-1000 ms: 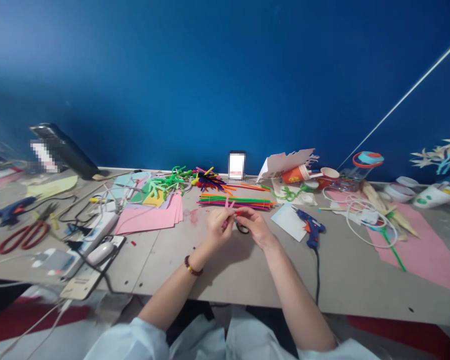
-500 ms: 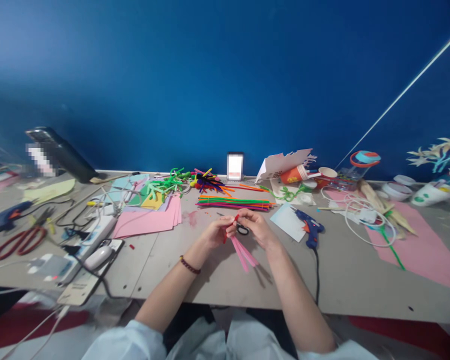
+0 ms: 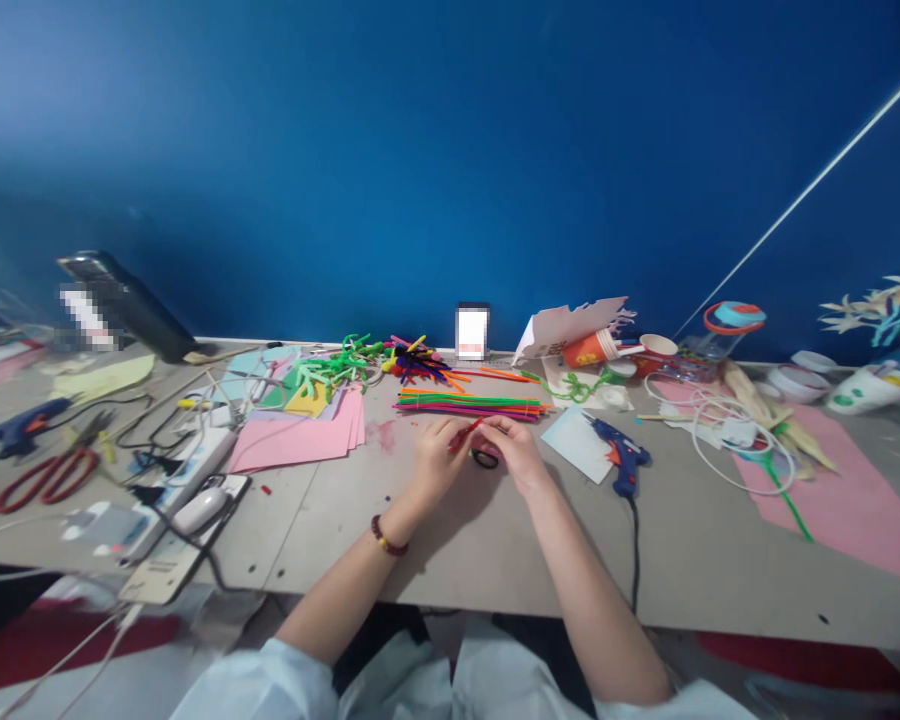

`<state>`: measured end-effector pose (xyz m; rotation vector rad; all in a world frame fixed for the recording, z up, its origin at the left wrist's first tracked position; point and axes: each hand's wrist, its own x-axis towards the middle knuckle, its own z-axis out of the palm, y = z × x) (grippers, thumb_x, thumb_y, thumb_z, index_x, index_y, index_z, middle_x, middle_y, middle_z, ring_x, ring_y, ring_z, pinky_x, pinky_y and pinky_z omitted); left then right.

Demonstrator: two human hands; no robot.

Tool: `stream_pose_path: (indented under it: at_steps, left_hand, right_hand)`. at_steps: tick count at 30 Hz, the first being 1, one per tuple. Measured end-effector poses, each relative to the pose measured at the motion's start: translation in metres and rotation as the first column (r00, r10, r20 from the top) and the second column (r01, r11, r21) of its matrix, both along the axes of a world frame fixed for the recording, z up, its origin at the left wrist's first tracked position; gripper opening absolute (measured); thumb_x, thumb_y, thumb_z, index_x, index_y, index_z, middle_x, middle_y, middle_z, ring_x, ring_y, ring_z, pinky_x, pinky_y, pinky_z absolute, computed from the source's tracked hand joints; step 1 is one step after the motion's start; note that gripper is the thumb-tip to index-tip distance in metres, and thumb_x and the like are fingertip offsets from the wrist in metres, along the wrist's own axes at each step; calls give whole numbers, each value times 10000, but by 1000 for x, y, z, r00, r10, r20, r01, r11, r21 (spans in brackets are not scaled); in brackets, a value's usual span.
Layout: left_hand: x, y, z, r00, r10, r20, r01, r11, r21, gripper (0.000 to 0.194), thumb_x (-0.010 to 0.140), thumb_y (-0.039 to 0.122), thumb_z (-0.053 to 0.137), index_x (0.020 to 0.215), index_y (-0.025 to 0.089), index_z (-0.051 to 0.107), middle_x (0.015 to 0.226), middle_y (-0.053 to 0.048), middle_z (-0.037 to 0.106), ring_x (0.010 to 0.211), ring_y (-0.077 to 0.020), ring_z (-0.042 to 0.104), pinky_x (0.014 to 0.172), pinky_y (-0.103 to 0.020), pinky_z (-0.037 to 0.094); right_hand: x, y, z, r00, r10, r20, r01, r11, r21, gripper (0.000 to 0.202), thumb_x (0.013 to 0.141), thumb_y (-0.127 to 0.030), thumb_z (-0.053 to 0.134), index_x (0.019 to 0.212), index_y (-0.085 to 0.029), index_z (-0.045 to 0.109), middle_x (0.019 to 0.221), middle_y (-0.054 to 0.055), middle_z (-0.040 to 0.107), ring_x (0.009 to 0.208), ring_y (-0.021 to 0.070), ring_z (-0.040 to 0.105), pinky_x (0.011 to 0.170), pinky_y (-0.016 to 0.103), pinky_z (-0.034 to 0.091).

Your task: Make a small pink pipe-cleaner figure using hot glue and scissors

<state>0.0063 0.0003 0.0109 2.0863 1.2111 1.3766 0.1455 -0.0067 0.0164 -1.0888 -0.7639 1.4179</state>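
Observation:
At the middle of the table, my left hand [image 3: 439,458] has its fingers closed around a red piece [image 3: 463,436], perhaps a pipe cleaner. My right hand [image 3: 516,452] pinches the end of the same red piece, and the fingertips of both hands nearly meet. Just below the fingertips lie black scissor handles [image 3: 484,458]. Beyond the hands is a bundle of coloured pipe cleaners [image 3: 469,404], in green, orange and purple. The pink strips do not show now.
A blue glue gun [image 3: 627,462] with its cable lies to the right by pale blue paper [image 3: 579,445]. Pink sheets [image 3: 292,443], a power strip [image 3: 184,490] and red-handled scissors [image 3: 49,480] are on the left. A phone [image 3: 472,332] stands against the wall.
My left hand has turned and closed over the red piece. The pink strips that hung below the hands have gone from sight. The view has shifted slightly.

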Motion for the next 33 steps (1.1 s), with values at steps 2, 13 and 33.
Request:
stream_pose_path:
  at_steps: [2, 13, 33]
  left_hand:
    - [-1, -1, 0, 997, 31, -73, -25, 996, 83, 151, 841, 225, 521, 815, 185, 664, 783, -75, 671, 729, -180, 584, 720, -333, 400]
    - [-6, 8, 12, 743, -281, 607, 615, 646, -453, 291, 700, 421, 691, 657, 145, 610, 617, -7, 560, 579, -112, 482, 594, -251, 367]
    - [-1, 1, 3, 958, -262, 114, 267, 963, -36, 411, 705, 144, 530, 1107, 203, 595, 1083, -94, 661, 978, -220, 598, 876, -377, 425]
  right_hand:
    - [1, -1, -1, 1000, 16, 18, -17, 1000, 14, 312, 519, -370, 820, 712, -188, 655, 656, -24, 668, 586, 115, 607, 615, 250, 484]
    - [16, 0, 2, 972, 181, 152, -210, 957, 202, 215, 632, -335, 761, 804, -217, 709, 766, -9, 683, 712, 135, 608, 705, 267, 452]
    - [5, 7, -6, 982, -35, -183, 44, 998, 47, 296, 528, -352, 811, 708, -203, 629, 656, -26, 638, 565, 114, 556, 567, 247, 444]
